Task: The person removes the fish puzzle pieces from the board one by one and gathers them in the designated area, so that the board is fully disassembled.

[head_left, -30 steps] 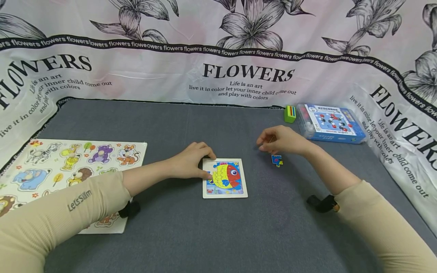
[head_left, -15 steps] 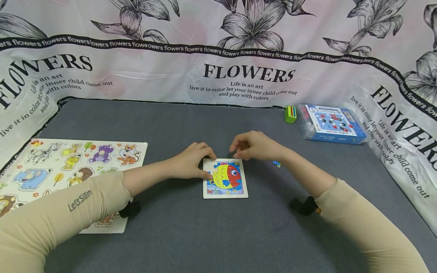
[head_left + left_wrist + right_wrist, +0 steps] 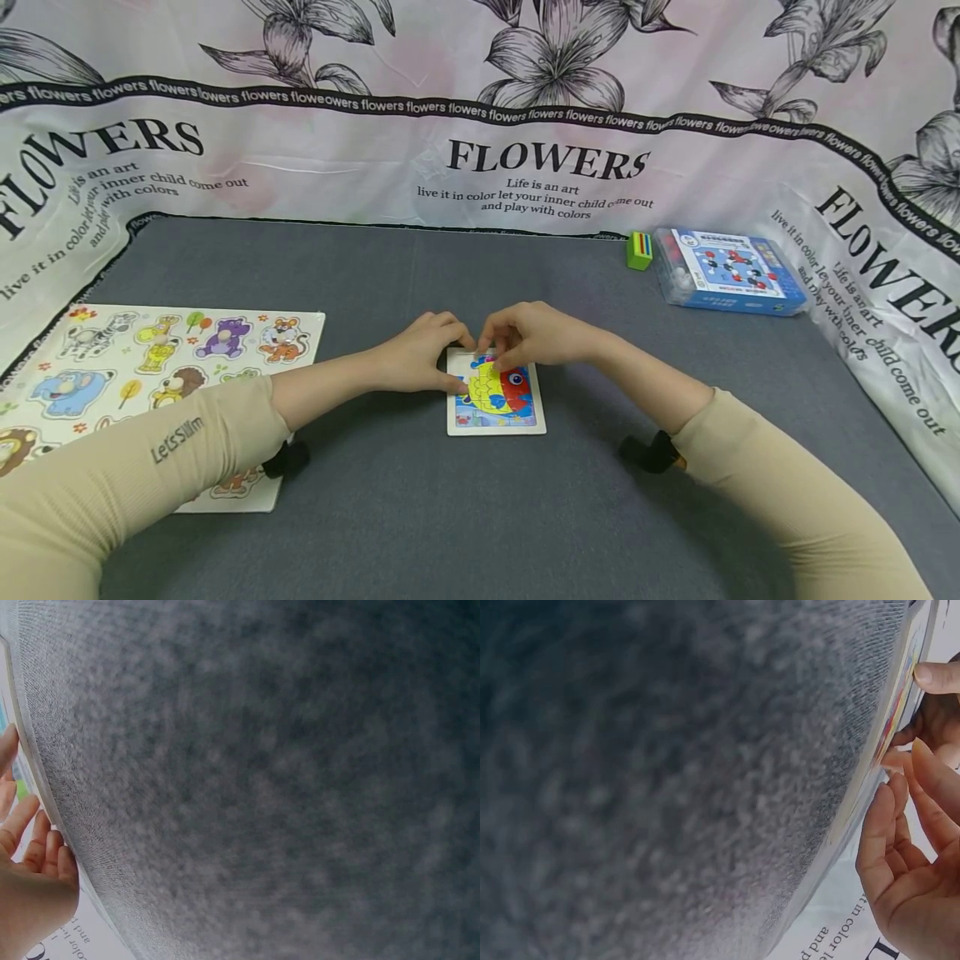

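A small square fish jigsaw puzzle (image 3: 498, 396) in a white frame lies on the grey cloth. My left hand (image 3: 416, 358) holds its upper left corner, thumb at the left side and fingers by the top edge. My right hand (image 3: 543, 333) has thumb and fingers curled together over the puzzle's top, close to the left fingertips. The small puzzle piece pinched there is hidden by the fingers. In the right wrist view the puzzle frame (image 3: 874, 742) appears edge-on beside the right hand (image 3: 904, 892). The left wrist view catches the left hand (image 3: 37, 889) at its lower left.
A large animal puzzle board (image 3: 247, 387) lies on the left, partly under the left sleeve (image 3: 180, 450). At the back right stand a green block (image 3: 639, 252) with coloured stripes and a blue plastic box (image 3: 731, 271). A flower-printed sheet (image 3: 360, 183) hangs behind.
My right hand has moved left from beside a loose blue piece to the puzzle's top. Its forearm now hides that loose piece. My left hand has stayed on the puzzle.
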`<state>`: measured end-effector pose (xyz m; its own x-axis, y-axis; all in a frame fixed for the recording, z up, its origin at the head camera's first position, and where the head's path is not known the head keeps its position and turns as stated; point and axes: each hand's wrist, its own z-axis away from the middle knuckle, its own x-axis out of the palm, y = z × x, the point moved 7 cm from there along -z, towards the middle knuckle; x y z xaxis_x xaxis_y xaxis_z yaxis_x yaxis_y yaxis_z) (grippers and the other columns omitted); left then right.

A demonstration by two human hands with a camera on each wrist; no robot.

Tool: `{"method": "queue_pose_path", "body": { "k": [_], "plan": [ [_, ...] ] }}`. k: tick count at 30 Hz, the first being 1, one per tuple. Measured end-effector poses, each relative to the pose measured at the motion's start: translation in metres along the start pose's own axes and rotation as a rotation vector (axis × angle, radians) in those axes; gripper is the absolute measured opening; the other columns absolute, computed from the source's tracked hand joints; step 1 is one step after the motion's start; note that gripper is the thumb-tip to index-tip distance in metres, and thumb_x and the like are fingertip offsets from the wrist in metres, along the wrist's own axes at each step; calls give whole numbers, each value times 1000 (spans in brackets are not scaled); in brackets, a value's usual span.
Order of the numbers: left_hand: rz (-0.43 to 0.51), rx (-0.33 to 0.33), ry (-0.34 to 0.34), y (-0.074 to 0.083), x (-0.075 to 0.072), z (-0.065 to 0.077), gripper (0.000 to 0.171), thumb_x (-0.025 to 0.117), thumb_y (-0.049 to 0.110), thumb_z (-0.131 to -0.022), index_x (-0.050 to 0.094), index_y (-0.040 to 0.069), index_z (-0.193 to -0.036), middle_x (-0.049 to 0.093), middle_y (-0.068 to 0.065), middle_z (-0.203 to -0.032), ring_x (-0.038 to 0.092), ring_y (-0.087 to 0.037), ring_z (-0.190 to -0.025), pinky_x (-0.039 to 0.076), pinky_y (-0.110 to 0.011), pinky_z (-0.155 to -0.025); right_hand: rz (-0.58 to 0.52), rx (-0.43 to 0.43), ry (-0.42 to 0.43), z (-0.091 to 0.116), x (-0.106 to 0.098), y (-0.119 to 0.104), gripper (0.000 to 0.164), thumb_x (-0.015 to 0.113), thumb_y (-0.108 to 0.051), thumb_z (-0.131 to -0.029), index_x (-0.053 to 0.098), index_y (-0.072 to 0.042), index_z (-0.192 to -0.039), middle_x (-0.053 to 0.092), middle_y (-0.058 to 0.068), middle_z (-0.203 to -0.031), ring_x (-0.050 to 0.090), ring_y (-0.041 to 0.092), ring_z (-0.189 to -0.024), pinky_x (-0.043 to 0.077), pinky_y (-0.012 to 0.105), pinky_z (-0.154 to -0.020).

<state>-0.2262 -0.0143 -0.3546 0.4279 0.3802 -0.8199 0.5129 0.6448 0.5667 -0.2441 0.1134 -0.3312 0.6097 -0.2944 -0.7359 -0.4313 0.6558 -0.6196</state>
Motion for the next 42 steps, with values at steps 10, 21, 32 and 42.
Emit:
{"method": "queue_pose_path", "body": {
  "k": [10,21,32,42],
  "plan": [
    [3,2,-1,-1,1,-1,47,79,32,-82,62,12,-121,54,-7,-128,42,-26,-119,41,-43,-100,8,-31,-18,-1,5,1,26,77,-13,-84,69,-14,-109,66,4,-87,59,12,-70,50,25,-67],
    [6,-5,-10,3,0,-3,47,80,30,-81,61,10,-119,54,-9,-127,44,-26,-117,40,-42,-99,41,-43,-6,-4,9,4,31,80,-15,-82,71,-18,-111,62,2,-86,55,13,-70,47,24,-65],
    [-7,-102,41,9,5,-11,56,80,40,-80,59,9,-121,55,-11,-125,47,-27,-113,39,-41,-89,27,-66,6,-4,11,4,30,80,-14,-82,70,-18,-109,62,2,-84,55,12,-68,47,23,-64],
    [-1,-127,65,9,7,-11,55,80,43,-80,58,13,-121,53,-10,-130,45,-28,-119,38,-48,-98,32,-58,5,-5,12,6,29,80,-15,-82,71,-19,-109,61,1,-85,56,13,-71,49,24,-66]
  ]
}}
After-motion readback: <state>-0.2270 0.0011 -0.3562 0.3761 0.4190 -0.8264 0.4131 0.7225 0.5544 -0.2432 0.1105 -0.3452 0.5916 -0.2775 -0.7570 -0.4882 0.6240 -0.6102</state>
